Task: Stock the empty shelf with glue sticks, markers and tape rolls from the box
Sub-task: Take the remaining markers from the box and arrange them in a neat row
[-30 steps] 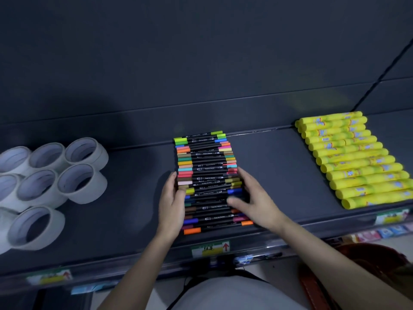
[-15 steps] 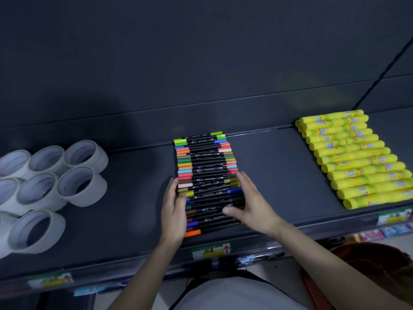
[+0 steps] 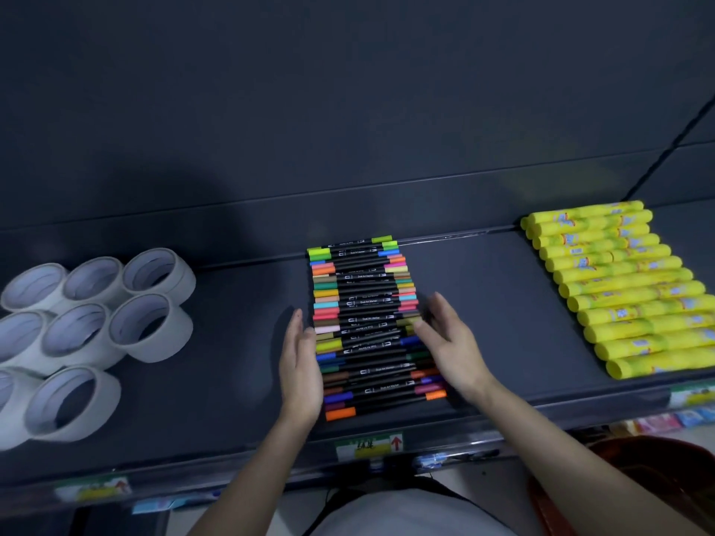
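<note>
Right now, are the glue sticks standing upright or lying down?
Lying down: the yellow glue sticks rest on their sides, side by side on the shelf.

Pretty dim overall, the dark shelf [image 3: 503, 303] and back panel [image 3: 348, 110] soak up most of the light, which seems to come from behind and above: big soft shadow [image 3: 220, 218] on the panel left of centre, smaller one just left of the left hand [image 3: 300, 365]. The glue sticks [image 3: 626, 288] come out almost glowing yellow, and the markers [image 3: 367, 323] mid-frame are sharp enough to read the print. Edges are the weak spot: wide-angle bend along the shelf's front, tape rolls [image 3: 89, 326] stretched and soft on the left, labels [image 3: 367, 446] along the bottom mushy, right hand [image 3: 452, 350] a bit smeared.
</note>
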`<action>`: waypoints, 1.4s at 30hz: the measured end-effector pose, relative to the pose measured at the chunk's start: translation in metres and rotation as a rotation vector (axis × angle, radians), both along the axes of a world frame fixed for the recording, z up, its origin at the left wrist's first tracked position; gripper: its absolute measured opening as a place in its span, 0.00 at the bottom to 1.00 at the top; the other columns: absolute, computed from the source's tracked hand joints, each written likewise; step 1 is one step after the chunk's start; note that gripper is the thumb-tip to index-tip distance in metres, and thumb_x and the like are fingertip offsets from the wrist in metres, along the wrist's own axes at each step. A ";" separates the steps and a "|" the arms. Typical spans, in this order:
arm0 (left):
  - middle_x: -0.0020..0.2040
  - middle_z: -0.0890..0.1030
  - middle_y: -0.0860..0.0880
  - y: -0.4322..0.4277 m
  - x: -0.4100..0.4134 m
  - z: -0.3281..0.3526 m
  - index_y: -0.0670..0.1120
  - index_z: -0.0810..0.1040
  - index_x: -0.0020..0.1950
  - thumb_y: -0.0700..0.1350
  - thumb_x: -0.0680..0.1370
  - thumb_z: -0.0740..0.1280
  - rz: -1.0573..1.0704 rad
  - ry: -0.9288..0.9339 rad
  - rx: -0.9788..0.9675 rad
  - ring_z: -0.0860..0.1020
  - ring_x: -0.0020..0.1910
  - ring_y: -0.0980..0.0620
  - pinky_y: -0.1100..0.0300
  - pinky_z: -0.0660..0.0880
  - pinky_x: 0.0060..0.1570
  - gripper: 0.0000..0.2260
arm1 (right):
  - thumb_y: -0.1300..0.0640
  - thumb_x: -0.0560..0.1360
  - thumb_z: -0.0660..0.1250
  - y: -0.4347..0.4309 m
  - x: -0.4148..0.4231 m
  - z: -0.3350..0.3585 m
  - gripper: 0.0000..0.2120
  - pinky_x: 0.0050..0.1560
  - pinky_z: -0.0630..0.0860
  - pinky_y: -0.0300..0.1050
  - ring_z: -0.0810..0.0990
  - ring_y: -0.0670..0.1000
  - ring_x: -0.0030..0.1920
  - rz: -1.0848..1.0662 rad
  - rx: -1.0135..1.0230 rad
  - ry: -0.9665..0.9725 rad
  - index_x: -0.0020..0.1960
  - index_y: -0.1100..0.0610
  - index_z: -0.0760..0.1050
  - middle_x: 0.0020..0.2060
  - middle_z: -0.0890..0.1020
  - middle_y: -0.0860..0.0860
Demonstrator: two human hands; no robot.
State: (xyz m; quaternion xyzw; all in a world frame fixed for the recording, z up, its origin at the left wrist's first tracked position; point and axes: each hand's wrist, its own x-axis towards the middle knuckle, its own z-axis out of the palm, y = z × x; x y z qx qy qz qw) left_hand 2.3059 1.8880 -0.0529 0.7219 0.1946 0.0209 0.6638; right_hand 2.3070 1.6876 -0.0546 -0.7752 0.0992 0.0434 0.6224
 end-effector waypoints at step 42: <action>0.72 0.67 0.61 0.001 0.103 -0.003 0.67 0.64 0.69 0.74 0.67 0.55 -0.117 0.190 -0.063 0.68 0.70 0.52 0.39 0.67 0.66 0.31 | 0.51 0.81 0.60 0.023 0.108 0.005 0.24 0.60 0.67 0.32 0.76 0.40 0.57 0.042 -0.042 -0.022 0.75 0.50 0.59 0.57 0.78 0.43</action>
